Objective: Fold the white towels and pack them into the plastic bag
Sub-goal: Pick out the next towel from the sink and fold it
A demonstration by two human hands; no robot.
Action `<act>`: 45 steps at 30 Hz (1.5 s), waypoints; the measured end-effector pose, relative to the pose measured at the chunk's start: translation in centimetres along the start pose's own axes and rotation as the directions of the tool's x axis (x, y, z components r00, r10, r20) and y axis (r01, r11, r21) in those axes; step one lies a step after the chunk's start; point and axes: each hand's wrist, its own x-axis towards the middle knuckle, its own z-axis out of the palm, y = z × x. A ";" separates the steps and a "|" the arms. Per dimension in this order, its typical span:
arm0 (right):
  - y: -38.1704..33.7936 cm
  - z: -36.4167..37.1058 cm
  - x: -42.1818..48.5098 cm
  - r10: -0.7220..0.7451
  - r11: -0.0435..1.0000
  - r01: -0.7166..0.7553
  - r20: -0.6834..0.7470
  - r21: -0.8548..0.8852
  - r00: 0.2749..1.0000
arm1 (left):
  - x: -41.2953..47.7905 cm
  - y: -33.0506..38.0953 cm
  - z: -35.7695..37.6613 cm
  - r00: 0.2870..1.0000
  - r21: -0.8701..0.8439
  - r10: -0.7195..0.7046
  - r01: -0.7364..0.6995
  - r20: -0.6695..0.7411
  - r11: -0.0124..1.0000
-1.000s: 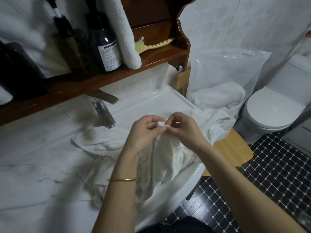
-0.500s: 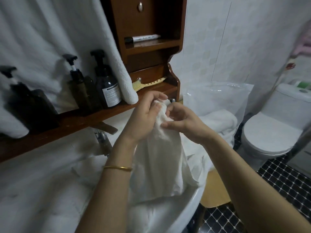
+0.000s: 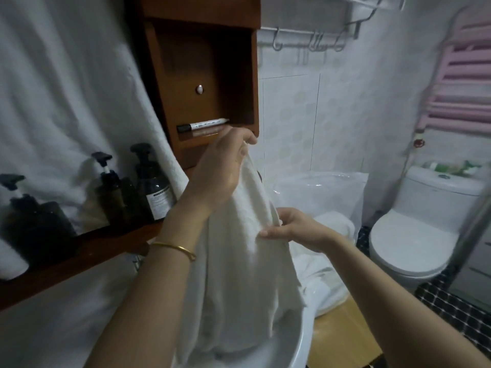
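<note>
Head view, single entry. Item: white towel (image 3: 239,274), unfolded, hanging lengthwise in front of the person, upper corner raised level with the wooden cabinet (image 3: 202,75), lower end bunched in the sink basin (image 3: 300,338). Left hand (image 3: 220,171): raised, fingertips curled and pinching the towel's top corner. Right hand (image 3: 295,229): lower and to the right, thumb across the front of the cloth and fingers behind, grasping one long edge. Plastic bag (image 3: 326,192): upright and open against the tiled wall, between basin and toilet (image 3: 414,243), well apart from both hands. Second towel (image 3: 334,224): a white mass at the bag's mouth; whether it lies fully inside cannot be told. Wooden stool (image 3: 342,338): just beside the basin, under that mass. Pump bottles (image 3: 154,187): on the shelf at left, not involved. Step judged in hand: finding the corners so the towel can be opened flat for the first fold. Handling note: the right hand would do well to slide along the edge to the next corner without letting go, both hands then parting to draw the hem taut and lifting the tail clear of the basin before corner meets corner; soft cloth slumps, so a firm pinch at each corner suits.
</note>
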 end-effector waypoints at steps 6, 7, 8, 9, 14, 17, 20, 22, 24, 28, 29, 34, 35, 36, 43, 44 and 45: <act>1.6 0.0 -0.3 0.093 0.995 -0.094 -0.022 -0.027 0.995 | 1.6 0.9 -0.9 0.983 0.116 0.144 -0.131 -0.112 0.985; 2.1 -0.1 -0.2 0.126 0.991 -0.127 -0.023 -0.042 0.992 | 1.7 1.0 -1.0 0.979 0.131 0.166 -0.150 -0.122 0.980; 2.7 -0.2 -0.2 0.159 0.986 -0.160 -0.022 -0.047 0.987 | 1.8 1.0 -1.1 0.974 0.147 0.184 -0.164 -0.133 0.976; 3.3 -0.4 -0.2 0.189 0.981 -0.190 -0.022 -0.041 0.982 | 1.8 1.1 -1.3 0.970 0.161 0.198 -0.174 -0.144 0.971; 5.5 -1.4 0.2 0.255 0.954 -0.276 -0.160 -0.121 0.954 | 1.6 1.1 -2.1 0.945 0.198 0.236 -0.193 -0.225 0.961; 6.2 -2.0 1.0 0.196 0.882 -0.359 -0.456 -0.305 0.868 | 1.2 0.9 -2.2 0.946 0.191 0.202 -0.155 -0.255 0.969; 6.8 -2.8 1.6 0.078 0.864 -0.371 -0.635 -0.342 0.768 | 0.9 0.7 -2.5 0.940 0.180 0.150 -0.098 -0.305 0.979; 6.9 -3.1 1.7 -0.007 0.792 -0.394 -0.651 -0.467 0.759 | 0.8 0.5 -2.8 0.934 0.183 0.121 -0.062 -0.337 0.981; 7.0 -3.1 1.7 -0.049 0.677 -0.454 -0.650 -0.580 0.758 | 0.8 0.4 -3.0 0.925 0.193 0.102 -0.032 -0.366 0.981; 7.6 -2.3 1.5 -0.122 0.550 -0.547 -0.708 -0.631 0.695 | 1.3 0.4 -3.4 0.908 0.202 0.107 -0.025 -0.405 0.979; 7.6 -2.1 1.5 -0.178 0.568 -0.516 -0.707 -0.642 0.684 | 1.5 0.4 -3.5 0.906 0.202 0.110 -0.027 -0.409 0.979; 7.8 -1.8 1.2 -0.386 0.522 -0.394 -0.622 -0.756 0.682 | 1.9 -0.1 -3.6 0.900 0.204 0.103 -0.016 -0.423 0.979; 7.8 -1.9 1.1 -0.387 0.490 -0.409 -0.612 -0.770 0.689 | 1.9 -0.2 -3.6 0.900 0.198 0.094 -0.009 -0.425 0.980; 7.9 -2.0 1.1 -0.385 0.458 -0.426 -0.605 -0.781 0.697 | 1.9 -0.4 -3.7 0.899 0.194 0.087 -0.002 -0.428 0.981; 7.7 -2.5 1.5 -0.365 0.198 -0.527 -0.561 -0.826 0.743 | 2.4 -0.6 -3.3 0.901 0.165 0.056 0.017 -0.429 0.986; 7.6 -2.6 1.5 -0.362 0.171 -0.519 -0.543 -0.838 0.757 | 2.5 -0.5 -3.3 0.900 0.164 0.053 0.021 -0.432 0.986; 7.7 -2.6 1.4 -0.372 0.158 -0.488 -0.510 -0.858 0.776 | 2.7 -0.5 -3.2 0.899 0.164 0.051 0.023 -0.434 0.986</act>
